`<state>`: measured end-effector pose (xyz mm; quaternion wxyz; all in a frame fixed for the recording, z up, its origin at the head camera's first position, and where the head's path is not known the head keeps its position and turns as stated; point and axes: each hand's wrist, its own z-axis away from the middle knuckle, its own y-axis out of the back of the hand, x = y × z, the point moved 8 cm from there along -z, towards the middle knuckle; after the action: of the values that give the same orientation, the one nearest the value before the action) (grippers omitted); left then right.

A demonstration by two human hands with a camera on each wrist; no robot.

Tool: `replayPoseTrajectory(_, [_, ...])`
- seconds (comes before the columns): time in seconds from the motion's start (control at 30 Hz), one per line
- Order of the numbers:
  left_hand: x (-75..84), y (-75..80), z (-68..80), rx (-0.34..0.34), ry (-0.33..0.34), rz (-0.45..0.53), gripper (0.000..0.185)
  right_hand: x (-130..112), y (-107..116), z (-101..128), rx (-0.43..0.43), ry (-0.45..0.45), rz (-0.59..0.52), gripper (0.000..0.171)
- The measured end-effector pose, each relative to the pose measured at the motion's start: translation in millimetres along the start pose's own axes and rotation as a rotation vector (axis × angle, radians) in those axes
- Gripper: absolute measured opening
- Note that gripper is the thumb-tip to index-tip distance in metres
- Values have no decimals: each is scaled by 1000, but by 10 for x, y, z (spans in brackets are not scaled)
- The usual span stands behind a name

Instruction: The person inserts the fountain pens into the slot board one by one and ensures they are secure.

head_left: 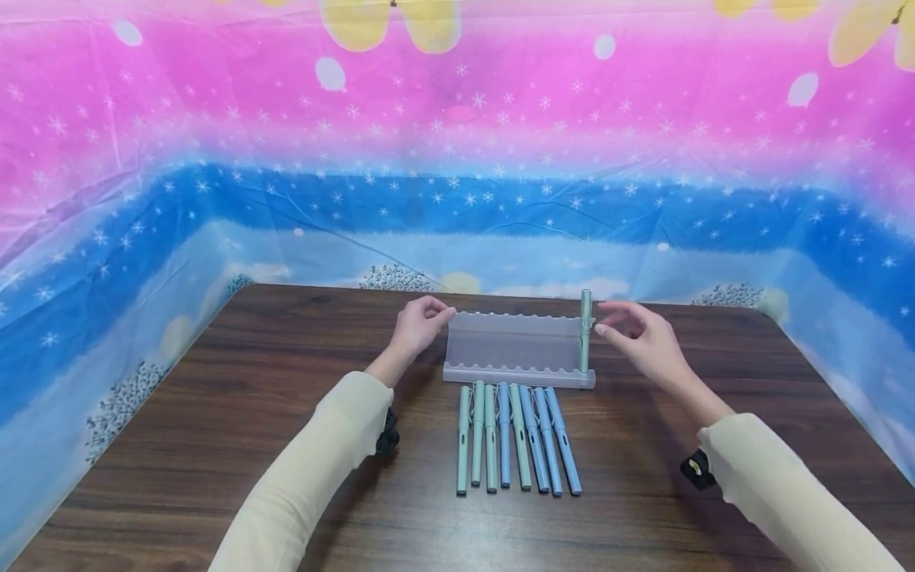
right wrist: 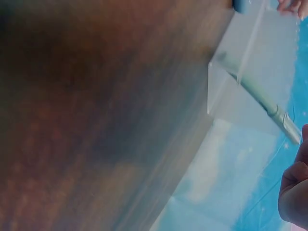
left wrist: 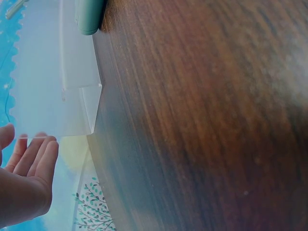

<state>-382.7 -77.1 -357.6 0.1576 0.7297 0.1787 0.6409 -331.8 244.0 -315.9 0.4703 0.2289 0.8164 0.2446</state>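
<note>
Sleeves (head_left: 307, 469): lay nearest.
Left hand (head_left: 418, 327): pinched rack's (head_left: 515, 342) top-left corner.
Pen (head_left: 584, 349): stood upright, left of right hand (head_left: 649, 340), fingers parted.

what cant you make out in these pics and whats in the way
Right hand, right wrist view: cut off by the right edge, fingers largely out of frame.
Lying green pen, left wrist view: only one end shows; the top edge cuts off the rest.
Black wrist device, head view: partly hidden by the left sleeve.
Any lettering on the row of pens, head view: too small to read.
</note>
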Motion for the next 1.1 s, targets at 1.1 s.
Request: replayPoseTrajectory(1.1, [8, -6, 5, -10, -10, 11, 22, 52, -713, 454, -417, -252, -89, 35])
